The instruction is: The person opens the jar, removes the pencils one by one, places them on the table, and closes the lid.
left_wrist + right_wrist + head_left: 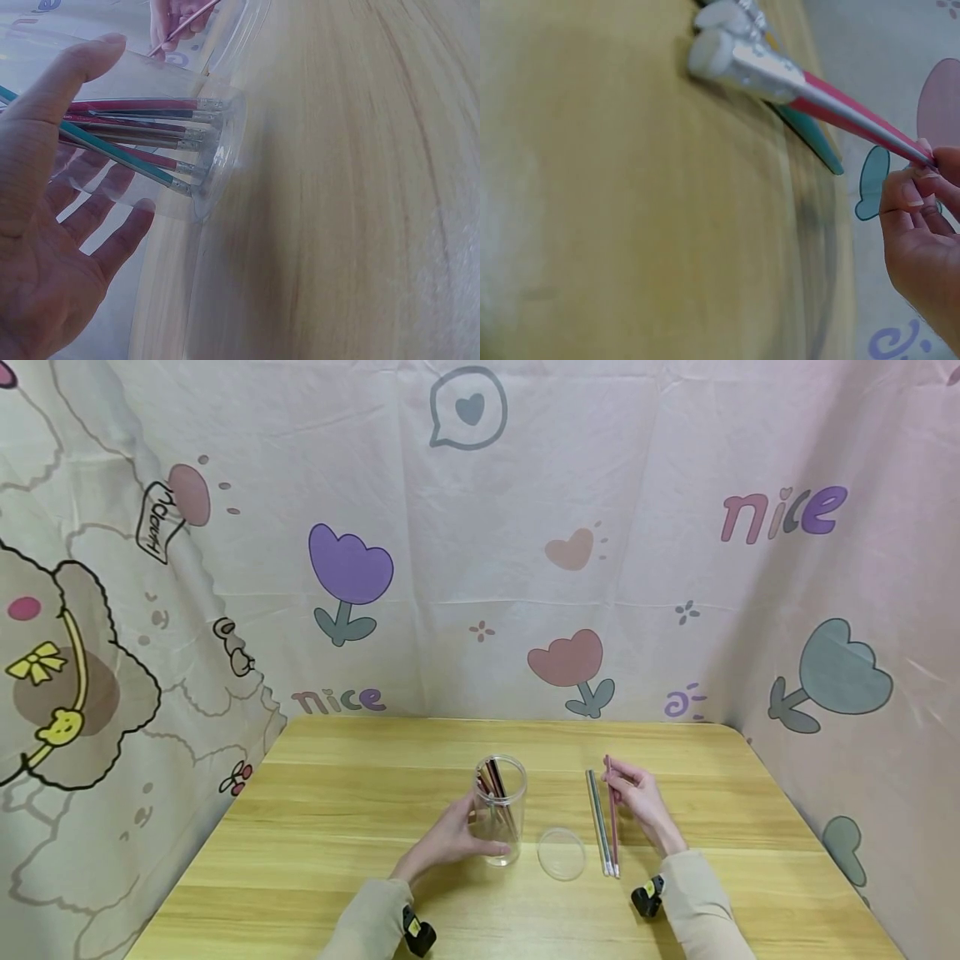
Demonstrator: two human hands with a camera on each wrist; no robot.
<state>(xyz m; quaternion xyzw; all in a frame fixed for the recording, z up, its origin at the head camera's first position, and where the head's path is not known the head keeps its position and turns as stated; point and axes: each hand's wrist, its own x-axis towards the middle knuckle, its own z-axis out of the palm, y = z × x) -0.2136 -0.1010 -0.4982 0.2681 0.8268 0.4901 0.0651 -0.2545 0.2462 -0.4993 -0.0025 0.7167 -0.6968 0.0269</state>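
My left hand (452, 837) holds a clear, upright jar (513, 831), thumb on the near side and fingers around the far side. Inside lean several pencils (139, 131) in red, dark and teal, their metal-banded ends down at the jar's base in the left wrist view. Over to the right, my right hand (636, 793) pinches a pink-red pencil (613, 831) near its far end. That pencil's white eraser (711, 54) points back toward me. Just left of it, a teal pencil (597, 818) lies on the table, with an orange-yellow one showing beside it in the right wrist view.
A round clear lid (561, 853) lies flat between the jar and the loose pencils. All of this stands on a wooden table (337, 793). A printed cloth (465, 527) hangs behind the table's back edge and along its sides.
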